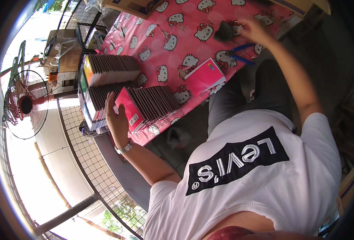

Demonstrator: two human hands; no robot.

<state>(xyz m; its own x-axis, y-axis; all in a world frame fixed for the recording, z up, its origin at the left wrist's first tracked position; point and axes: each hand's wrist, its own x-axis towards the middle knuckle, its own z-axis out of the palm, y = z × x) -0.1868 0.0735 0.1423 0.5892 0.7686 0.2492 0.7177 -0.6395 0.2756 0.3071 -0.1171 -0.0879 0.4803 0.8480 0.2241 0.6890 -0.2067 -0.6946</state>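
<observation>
Left of centre, your left hand (117, 122) is open beside pink notebooks (151, 105); upper right, your blurred right hand (255, 33) is near a dark object (223, 32), grip indeterminable.

Your head cam, L of the pair, is a wide fisheye looking steeply down your front and out over the pink character-print tablecloth (201, 50) up top. Your white T-shirt (257, 180) is closest, filling lower R. Your L hand (117, 118) and R hand (255, 31) sit farther out; wire-caged fan (26, 105) shows far L, nr the dark circular rim.
</observation>
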